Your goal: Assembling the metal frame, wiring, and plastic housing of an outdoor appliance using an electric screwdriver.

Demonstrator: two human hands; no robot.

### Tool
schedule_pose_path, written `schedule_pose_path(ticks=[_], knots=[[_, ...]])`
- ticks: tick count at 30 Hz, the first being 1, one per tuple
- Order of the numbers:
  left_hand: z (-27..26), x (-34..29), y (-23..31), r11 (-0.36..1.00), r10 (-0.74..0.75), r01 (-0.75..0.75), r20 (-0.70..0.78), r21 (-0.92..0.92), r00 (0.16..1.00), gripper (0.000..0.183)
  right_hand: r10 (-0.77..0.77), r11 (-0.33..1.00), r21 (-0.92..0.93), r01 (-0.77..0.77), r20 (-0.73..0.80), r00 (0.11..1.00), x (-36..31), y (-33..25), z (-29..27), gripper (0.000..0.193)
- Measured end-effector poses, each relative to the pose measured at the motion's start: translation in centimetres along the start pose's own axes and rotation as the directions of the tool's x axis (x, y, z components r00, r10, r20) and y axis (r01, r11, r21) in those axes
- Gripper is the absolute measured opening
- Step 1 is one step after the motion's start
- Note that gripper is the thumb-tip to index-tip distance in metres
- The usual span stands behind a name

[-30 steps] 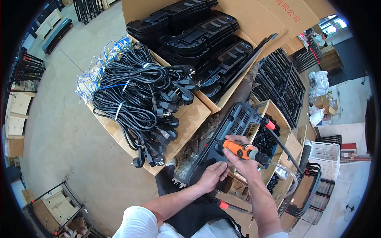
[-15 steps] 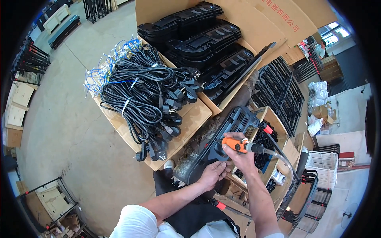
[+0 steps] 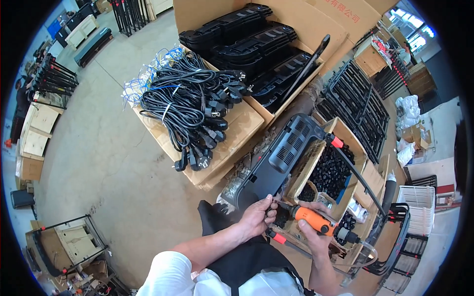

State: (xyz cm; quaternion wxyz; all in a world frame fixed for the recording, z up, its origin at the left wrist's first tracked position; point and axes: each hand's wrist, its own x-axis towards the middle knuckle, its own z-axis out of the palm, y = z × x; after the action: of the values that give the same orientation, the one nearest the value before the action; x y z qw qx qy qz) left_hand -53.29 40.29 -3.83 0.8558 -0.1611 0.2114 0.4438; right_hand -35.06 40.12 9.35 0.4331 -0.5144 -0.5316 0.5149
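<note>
**benchrat:** What's the room like in this one?

**coilwinder:** Workshop or warehouse, bare grey concrete floor [image 3: 98, 163]. Upper middle of the frame there's flattened cardboard [image 3: 237, 133] on the floor with a big heap of black power cords [image 3: 190, 111] on it, plugs all pointing lower right. Right above that, an open cardboard carton [image 3: 316, 19] stacked with long black plastic housings [image 3: 247, 37]. Black metal racks [image 3: 355, 106] lean at the upper right, pale wooden crates [image 3: 37, 133] sit along the left edge, and a black frame stand [image 3: 64, 244] is at lower left.

**benchrat:** And the thing being worked on?

**coilwinder:** A long black plastic housing [image 3: 284, 158], slotted vent grille on its top face, lying diagonally across the centre, lower end toward the person. Just right of it is an open box of small black parts [image 3: 333, 172].

**benchrat:** Hands?

**coilwinder:** Left hand [image 3: 256, 217] is curled around the housing's lower end, fingers pinching the edge. Right hand [image 3: 313, 237] is closed in a fist around an orange-and-black powered screwdriver [image 3: 313, 221], lower centre-right, its tip aimed at that same end of the housing right by the left fingers. A clear hose [image 3: 368, 249] trails off the tool's back end.
</note>
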Motion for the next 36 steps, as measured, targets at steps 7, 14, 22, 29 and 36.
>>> schedule_pose_path(ticks=[7, 14, 22, 29, 36], knots=[[-2.3, -3.2, -5.6, 0.999, -0.025, 0.027, -0.086, 0.023, 0.996, 0.028, -0.081, 0.997, 0.021, 0.080, 0.050, 0.995, -6.8, 2.7, -2.8, 0.052], [-4.0, -7.1, -9.6, 0.994, -0.043, 0.060, -0.193, 0.086, 0.980, 0.031, -0.034, 0.999, 0.017, 0.032, 0.075, 0.997, -11.4, 3.6, -3.1, 0.050], [-3.7, -11.1, -7.1, 0.870, 0.032, 0.075, -0.208, 0.487, 0.978, 0.029, 0.037, 0.999, 0.029, -0.036, -0.015, 0.999, -11.7, 4.2, -1.5, 0.052], [-1.5, -10.1, -0.1, 0.552, 0.238, -0.106, -0.034, 0.827, 0.971, 0.038, 0.067, 0.994, -0.085, -0.069, -0.026, 0.997, -11.0, 5.2, 0.4, 0.052], [-0.7, -3.2, 2.5, -0.708, 0.062, -0.165, 0.293, 0.687, 0.954, 0.040, 0.091, 0.986, -0.134, -0.100, -0.070, 0.993, -9.8, 4.8, 2.4, 0.047]])
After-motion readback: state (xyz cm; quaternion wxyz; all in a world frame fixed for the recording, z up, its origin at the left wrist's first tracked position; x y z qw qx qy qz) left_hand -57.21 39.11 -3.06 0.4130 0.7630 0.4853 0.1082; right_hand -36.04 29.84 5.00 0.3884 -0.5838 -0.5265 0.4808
